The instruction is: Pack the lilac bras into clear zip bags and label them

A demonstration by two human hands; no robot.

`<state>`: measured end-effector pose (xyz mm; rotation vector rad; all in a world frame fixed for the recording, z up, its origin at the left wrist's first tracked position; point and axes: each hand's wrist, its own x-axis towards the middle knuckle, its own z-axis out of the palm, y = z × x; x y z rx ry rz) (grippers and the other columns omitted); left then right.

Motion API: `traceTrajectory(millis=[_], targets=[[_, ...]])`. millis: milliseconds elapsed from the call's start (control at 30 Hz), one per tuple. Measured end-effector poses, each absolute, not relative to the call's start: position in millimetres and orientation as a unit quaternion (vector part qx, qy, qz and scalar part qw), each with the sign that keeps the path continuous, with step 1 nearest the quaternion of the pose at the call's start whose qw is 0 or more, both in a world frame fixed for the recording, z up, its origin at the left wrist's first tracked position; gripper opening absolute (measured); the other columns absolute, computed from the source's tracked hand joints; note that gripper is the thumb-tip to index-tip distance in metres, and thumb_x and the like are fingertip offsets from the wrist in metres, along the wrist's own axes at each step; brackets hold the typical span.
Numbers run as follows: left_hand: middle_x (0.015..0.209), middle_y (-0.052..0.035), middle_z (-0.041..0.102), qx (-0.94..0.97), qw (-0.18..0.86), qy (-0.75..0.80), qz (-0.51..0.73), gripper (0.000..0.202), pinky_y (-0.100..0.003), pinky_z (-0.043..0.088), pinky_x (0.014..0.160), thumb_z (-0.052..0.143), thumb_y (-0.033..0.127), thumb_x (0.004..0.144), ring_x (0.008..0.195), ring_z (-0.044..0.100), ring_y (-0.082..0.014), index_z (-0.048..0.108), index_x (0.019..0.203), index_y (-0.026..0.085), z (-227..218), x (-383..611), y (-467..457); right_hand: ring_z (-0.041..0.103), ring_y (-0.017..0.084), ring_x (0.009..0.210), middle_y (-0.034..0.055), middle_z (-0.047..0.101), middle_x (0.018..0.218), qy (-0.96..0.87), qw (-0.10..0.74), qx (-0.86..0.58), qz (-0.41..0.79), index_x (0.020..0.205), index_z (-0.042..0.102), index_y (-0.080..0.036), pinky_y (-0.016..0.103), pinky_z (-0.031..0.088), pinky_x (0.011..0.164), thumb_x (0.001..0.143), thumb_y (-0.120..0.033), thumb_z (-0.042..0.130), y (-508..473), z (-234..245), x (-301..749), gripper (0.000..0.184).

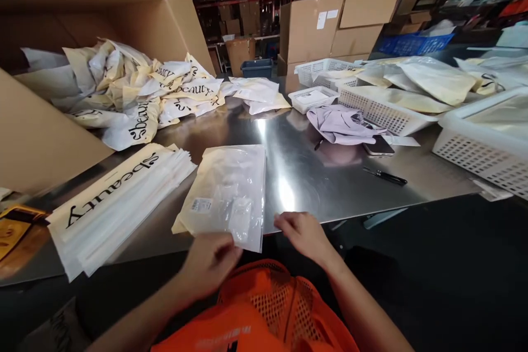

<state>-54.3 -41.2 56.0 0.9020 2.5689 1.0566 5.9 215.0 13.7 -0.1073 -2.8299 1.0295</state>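
Observation:
A clear plastic bag (251, 181) lies flat on top of a cream mailer bag, its lower end reaching past the table's near edge. Through the film I see a pale folded item, a small white packet (240, 219) and a printed label (202, 205). My left hand (211, 263) is closed at the bag's lower edge, its thumb against the film; the fingertips are partly hidden. To the right of the bag, my right hand (303, 235) hovers by the table edge, fingers curled together. I see nothing between them, and it is apart from the bag.
A stack of printed mailers (119, 198) lies at left. Behind it, a large carton (181, 27) spills filled mailers. Right of centre are a lilac garment (342, 124), a phone (378, 146), a black-handled cutter (388, 176) and white baskets (379, 113). A yellow-and-black object (18, 228) sits far left.

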Motion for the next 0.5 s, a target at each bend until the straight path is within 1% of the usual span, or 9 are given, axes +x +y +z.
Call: traceTrajectory(millis=[33,67,133,167,233,300,367,433,500], targets=[[0.049,0.0019,0.044,0.290,0.180,0.862,0.374,0.045,-0.027,0.025,0.051,0.050,0.046,0.088,0.050,0.041,-0.0118,0.041,0.052,0.020,45.1,-36.4,-38.4,0.063,0.019,0.063,0.0032,0.066,0.065,-0.940,0.044,-0.029,0.337,0.074,0.068,-0.022,0.028,0.033,0.058,0.101,-0.052,0.036,201.7,14.7,8.8,0.052],[0.047,0.0017,0.043,0.257,0.250,0.843,0.400,0.051,-0.027,0.023,0.050,0.049,0.052,0.089,0.048,0.040,-0.0112,0.040,0.051,0.019,33.4,-23.1,-36.0,0.063,0.019,0.064,0.0031,0.067,0.067,-0.938,0.022,-0.024,0.344,0.075,0.068,-0.022,0.028,0.032,0.059,0.101,-0.052,0.037,190.1,15.0,10.6,0.050],[0.049,0.0003,0.049,0.158,0.348,0.780,0.495,0.057,-0.026,0.024,0.049,0.047,0.067,0.085,0.046,0.043,-0.0111,0.048,0.056,0.018,10.5,-8.8,-32.2,0.061,0.019,0.063,0.0036,0.066,0.068,-0.928,-0.015,-0.015,0.372,0.074,0.065,-0.022,0.030,0.031,0.059,0.101,-0.053,0.036,171.4,13.8,11.6,0.050],[0.052,-0.0010,0.054,0.103,0.369,0.740,0.554,0.060,-0.025,0.025,0.048,0.047,0.074,0.082,0.045,0.046,-0.0114,0.053,0.062,0.017,0.7,-6.4,-30.6,0.059,0.019,0.061,0.0042,0.065,0.067,-0.918,-0.030,-0.008,0.395,0.072,0.063,-0.022,0.031,0.032,0.059,0.101,-0.053,0.036,163.6,12.8,11.5,0.050],[0.057,-0.0029,0.061,0.012,0.359,0.667,0.653,0.065,-0.023,0.027,0.045,0.053,0.080,0.074,0.042,0.050,-0.0115,0.058,0.071,0.015,-13.1,-6.8,-28.3,0.057,0.019,0.060,0.0057,0.063,0.066,-0.876,-0.056,0.012,0.479,0.068,0.060,-0.023,0.032,0.036,0.059,0.100,-0.053,0.035,149.6,11.8,11.8,0.051],[0.056,-0.0025,0.062,-0.029,0.331,0.625,0.706,0.063,-0.021,0.027,0.044,0.064,0.078,0.067,0.041,0.050,-0.0101,0.058,0.071,0.015,-19.3,-8.6,-28.2,0.058,0.018,0.063,0.0070,0.064,0.068,-0.796,-0.094,0.037,0.597,0.070,0.062,-0.023,0.032,0.041,0.060,0.100,-0.055,0.035,136.9,12.4,13.6,0.051],[0.051,-0.0015,0.059,-0.031,0.337,0.604,0.721,0.060,-0.020,0.028,0.042,0.071,0.073,0.065,0.039,0.048,-0.0094,0.058,0.066,0.014,-21.6,-8.6,-32.3,0.056,0.015,0.061,0.0067,0.063,0.069,-0.707,-0.152,0.051,0.689,0.073,0.065,-0.024,0.030,0.042,0.058,0.099,-0.057,0.039,126.2,12.8,15.6,0.049],[0.044,-0.0014,0.054,-0.026,0.368,0.587,0.720,0.055,-0.020,0.026,0.037,0.073,0.066,0.066,0.034,0.044,-0.0094,0.058,0.058,0.014,-24.0,-7.2,-42.9,0.050,0.012,0.054,0.0051,0.059,0.063,-0.655,-0.188,0.029,0.732,0.073,0.066,-0.023,0.026,0.038,0.051,0.095,-0.058,0.048,119.8,10.7,14.6,0.045],[0.036,-0.0011,0.047,-0.029,0.390,0.573,0.720,0.049,-0.020,0.020,0.033,0.075,0.055,0.065,0.029,0.038,-0.0093,0.053,0.048,0.015,-27.4,-7.0,-61.1,0.043,0.010,0.047,0.0026,0.052,0.056,-0.626,-0.169,-0.040,0.760,0.067,0.063,-0.021,0.023,0.032,0.045,0.088,-0.058,0.059,120.1,6.5,8.3,0.043]])
